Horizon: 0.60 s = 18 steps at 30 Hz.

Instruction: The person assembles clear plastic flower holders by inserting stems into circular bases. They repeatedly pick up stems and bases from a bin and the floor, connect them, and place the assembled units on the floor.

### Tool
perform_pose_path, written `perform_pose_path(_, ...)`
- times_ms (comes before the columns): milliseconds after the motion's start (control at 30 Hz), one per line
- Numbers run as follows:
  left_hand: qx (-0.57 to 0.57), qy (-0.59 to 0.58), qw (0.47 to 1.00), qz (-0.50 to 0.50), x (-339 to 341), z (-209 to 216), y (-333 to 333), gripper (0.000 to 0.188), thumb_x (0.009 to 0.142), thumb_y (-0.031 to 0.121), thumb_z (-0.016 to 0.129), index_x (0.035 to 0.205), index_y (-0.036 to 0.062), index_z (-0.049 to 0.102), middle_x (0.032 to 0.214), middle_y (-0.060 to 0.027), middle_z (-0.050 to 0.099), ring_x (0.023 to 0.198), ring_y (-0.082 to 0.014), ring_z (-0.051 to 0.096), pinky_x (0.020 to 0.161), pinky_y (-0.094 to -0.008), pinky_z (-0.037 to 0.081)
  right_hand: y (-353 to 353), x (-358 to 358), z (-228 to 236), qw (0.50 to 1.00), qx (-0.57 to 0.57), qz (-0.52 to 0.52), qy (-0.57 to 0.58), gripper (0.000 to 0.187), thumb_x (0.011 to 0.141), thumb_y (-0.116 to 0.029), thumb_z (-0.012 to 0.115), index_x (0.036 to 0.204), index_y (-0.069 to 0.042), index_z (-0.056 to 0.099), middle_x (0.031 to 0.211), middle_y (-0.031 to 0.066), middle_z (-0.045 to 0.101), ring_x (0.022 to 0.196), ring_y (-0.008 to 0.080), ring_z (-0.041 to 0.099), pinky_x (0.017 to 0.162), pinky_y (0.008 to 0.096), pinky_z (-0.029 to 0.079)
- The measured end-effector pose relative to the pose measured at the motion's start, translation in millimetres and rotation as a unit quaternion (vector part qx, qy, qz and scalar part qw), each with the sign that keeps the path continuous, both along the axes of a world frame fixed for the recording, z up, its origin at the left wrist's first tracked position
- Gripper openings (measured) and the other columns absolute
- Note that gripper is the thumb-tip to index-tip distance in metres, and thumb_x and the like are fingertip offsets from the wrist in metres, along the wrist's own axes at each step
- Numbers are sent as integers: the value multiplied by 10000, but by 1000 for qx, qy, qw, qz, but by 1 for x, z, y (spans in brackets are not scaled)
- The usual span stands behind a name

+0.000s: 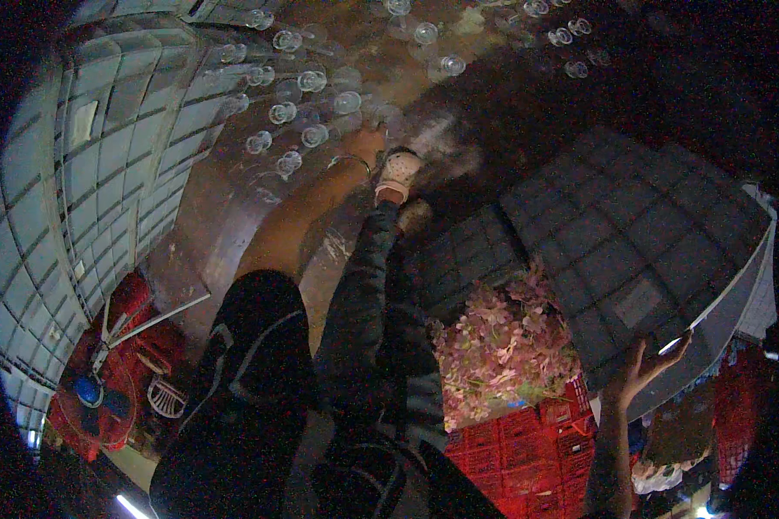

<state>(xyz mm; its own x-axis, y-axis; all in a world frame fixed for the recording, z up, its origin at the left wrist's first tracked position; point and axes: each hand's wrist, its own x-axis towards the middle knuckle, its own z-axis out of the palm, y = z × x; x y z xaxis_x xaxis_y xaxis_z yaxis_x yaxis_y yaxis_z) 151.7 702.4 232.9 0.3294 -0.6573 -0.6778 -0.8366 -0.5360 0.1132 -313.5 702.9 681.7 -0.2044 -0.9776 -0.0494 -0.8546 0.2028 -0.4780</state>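
My left hand (368,143), with a thin bracelet at the wrist, reaches down to the floor beside several clear stemmed glasses (312,81). A faint glass (388,116) is right by its fingertips; dim light and blur hide whether the fingers grip it. To the right, my right hand (639,374) is open, thumb and fingers apart, at the near edge of a dark grey, grid-sided stack (632,216) that looks like crates. It seems to touch that edge. A pale perforated clog (397,175) on my foot stands just right of my left hand.
Pale grey grid-sided crates (121,130) rise like a wall along the left. Pink artificial-looking flowers (502,342) top red plastic crates (519,458) at the lower right. A red item with pale metal legs (147,329) lies at the lower left. More glasses (563,36) stand farther off.
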Motion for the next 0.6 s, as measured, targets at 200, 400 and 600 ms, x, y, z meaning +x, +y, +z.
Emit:
perform_pose_path(200,-262,3,960,-95,4,80,42,712,843,434,673,1437,137,416,1509,-200,310,1321,-436,399,1019,-563,409,0,-3,1,1000,4,5,-11,825,925,-282,617,1547,-92,110,1611,176,86,1489,338,80,1196,499,78)
perform_pose_path(400,-255,37,966,-22,40,127,134,741,816,413,705,1423,98,419,1525,-215,260,1358,-442,323,1088,-554,313,-2,-5,2,999,-2,37,37,810,921,-216,612,1544,-87,111,1608,180,88,1491,342,68,1197,501,85)
perform_pose_path(600,-181,32,981,59,55,182,242,634,807,334,718,1344,67,515,1535,-194,265,1345,-412,353,1095,-561,305,4,-27,-14,995,-49,59,60,862,873,-119,659,1539,-67,113,1598,188,115,1481,327,118,1201,470,116)
